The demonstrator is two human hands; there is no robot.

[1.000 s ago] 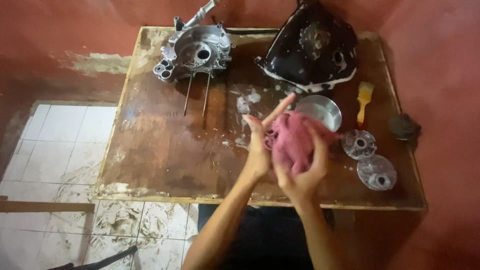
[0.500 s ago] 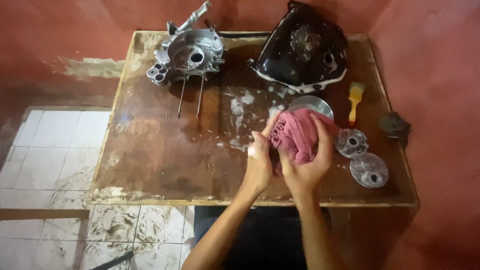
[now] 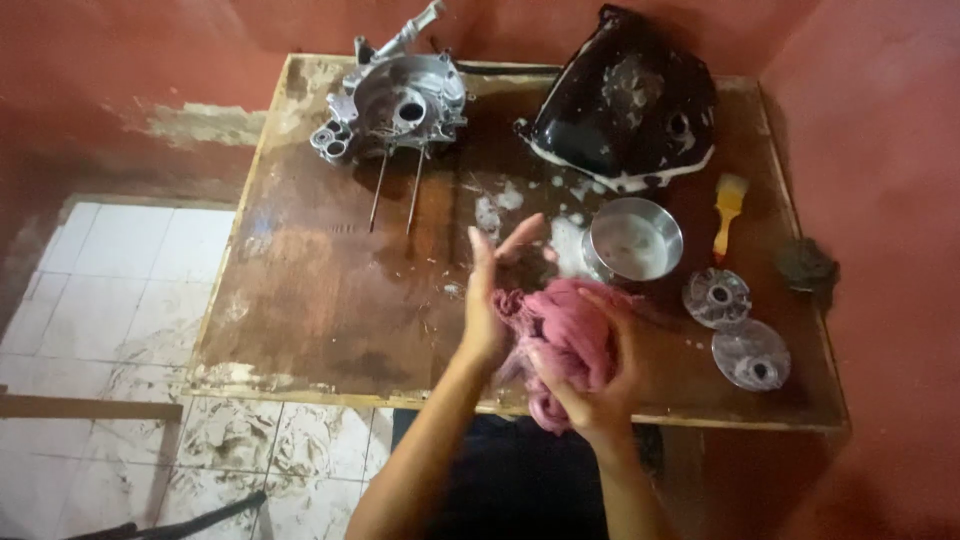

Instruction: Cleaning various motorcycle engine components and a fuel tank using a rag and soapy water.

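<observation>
A crumpled pink rag (image 3: pixel 565 335) is bunched between both hands above the near edge of the wet wooden table (image 3: pixel 320 300). My right hand (image 3: pixel 597 385) grips the rag from below and the right side. My left hand (image 3: pixel 492 295) presses flat against the rag's left side, fingers straight and spread upward. A round steel bowl (image 3: pixel 634 240) stands just behind the rag.
A silver engine case (image 3: pixel 395 100) with two long studs sits at the back left. A black soapy fuel tank (image 3: pixel 628 100) lies at the back right. A yellow-handled brush (image 3: pixel 728 212), two round metal discs (image 3: pixel 735 325) and a dark scrub pad (image 3: pixel 805 265) lie on the right. Red walls, tiled floor left.
The rag and both hands have shifted a little toward me and lower. My left hand has straightened its fingers against the rag. The view has dropped slightly.
</observation>
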